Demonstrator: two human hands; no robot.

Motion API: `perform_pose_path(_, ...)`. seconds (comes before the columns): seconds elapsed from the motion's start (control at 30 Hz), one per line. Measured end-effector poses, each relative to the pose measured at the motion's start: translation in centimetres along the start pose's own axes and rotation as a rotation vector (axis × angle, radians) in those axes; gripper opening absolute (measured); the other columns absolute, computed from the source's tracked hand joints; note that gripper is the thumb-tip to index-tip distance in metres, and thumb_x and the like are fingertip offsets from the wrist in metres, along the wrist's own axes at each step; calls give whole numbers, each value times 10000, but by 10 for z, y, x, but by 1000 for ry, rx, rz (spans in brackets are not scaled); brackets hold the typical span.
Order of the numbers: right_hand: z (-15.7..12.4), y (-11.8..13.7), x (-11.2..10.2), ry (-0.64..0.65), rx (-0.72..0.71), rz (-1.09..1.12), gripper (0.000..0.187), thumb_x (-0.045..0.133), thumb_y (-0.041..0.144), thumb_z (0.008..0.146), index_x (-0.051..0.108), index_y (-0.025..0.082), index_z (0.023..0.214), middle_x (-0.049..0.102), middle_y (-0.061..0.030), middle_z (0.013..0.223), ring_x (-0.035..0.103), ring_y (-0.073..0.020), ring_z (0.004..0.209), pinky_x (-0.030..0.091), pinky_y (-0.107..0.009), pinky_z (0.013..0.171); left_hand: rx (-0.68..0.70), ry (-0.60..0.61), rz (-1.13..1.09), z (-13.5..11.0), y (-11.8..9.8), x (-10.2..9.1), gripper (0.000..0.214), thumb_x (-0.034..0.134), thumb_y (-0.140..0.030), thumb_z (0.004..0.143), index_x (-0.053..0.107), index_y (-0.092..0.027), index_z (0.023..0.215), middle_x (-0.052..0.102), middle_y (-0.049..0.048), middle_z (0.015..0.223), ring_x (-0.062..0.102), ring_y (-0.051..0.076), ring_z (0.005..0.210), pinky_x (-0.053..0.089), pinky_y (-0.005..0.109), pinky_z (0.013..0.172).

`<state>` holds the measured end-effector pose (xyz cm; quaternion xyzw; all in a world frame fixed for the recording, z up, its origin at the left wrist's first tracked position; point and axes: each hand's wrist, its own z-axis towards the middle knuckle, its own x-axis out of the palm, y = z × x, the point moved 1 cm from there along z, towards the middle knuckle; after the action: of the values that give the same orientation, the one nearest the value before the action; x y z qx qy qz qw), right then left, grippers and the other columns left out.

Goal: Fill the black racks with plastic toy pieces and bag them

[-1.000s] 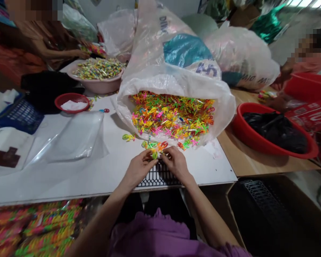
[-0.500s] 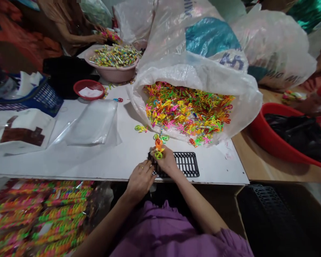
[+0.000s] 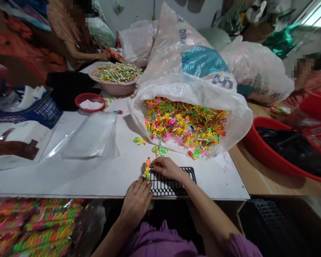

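A black plastic grid tray [image 3: 173, 185] lies at the near edge of the white table [image 3: 101, 175]. My right hand [image 3: 167, 167] rests on its left end, fingers pinched on a small stack of orange, yellow and green plastic clips [image 3: 147, 169] held upright at the tray's corner. My left hand [image 3: 136, 201] sits at the table's edge just below, fingertips curled against the tray's left end. Behind lies a big clear bag [image 3: 192, 89] on its side, its mouth full of bright plastic clips [image 3: 184, 123]. A few loose clips [image 3: 159, 150] lie in front of it.
Flat clear bags [image 3: 91, 137] lie left of centre. A red dish [image 3: 90, 101] and a pink basin of packed pieces [image 3: 115, 76] stand behind, where another person works. A red basin with a black bag [image 3: 286, 150] is on the right. Packed clips [image 3: 34, 228] lie at lower left.
Both hands were working the clips together above the tray. My left hand has since dropped to the table's edge, and my right hand brought the clip stack down to the tray's left corner.
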<state>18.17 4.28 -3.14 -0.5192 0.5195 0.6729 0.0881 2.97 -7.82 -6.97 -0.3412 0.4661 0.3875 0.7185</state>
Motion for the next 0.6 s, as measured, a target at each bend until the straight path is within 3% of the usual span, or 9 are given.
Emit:
perform_pose_path(0.13, 22, -21, -41, -120, 80, -349, 270, 439, 127, 858, 602, 192, 1063, 564, -75, 1098, 550, -168, 914, 399, -246, 750, 8, -32, -14, -10, 2, -2, 294, 439, -250, 871, 603, -149, 1094, 630, 91, 1151, 539, 265, 1104, 394, 413, 927)
perform_pose_path(0.27, 34, -26, -52, -38, -11, -522, 241, 432, 149, 870, 617, 185, 1021, 512, -89, 1207, 516, -193, 1002, 398, -264, 787, -38, 1, -24, -14, 2, -4, 274, 484, -251, 853, 607, -187, 1089, 623, 67, 1171, 534, 275, 1106, 365, 445, 943)
perform_pose_path(0.4, 7, -27, -45, -135, 72, -385, 184, 487, 176, 848, 618, 194, 977, 591, -58, 1064, 539, -163, 937, 389, -234, 751, -68, 25, -16, -12, 5, -3, 291, 511, -276, 846, 594, -204, 1116, 614, 60, 1188, 513, 280, 1135, 352, 459, 958)
perform_pose_path(0.6, -39, -9, -23, -223, 184, 73, 113, 590, 249, 775, 618, 174, 855, 604, 16, 709, 518, -106, 629, 346, -200, 587, -145, 6, -49, 12, 18, 2, 284, 502, -277, 849, 604, -194, 1100, 600, 83, 1204, 502, 301, 1152, 377, 484, 944)
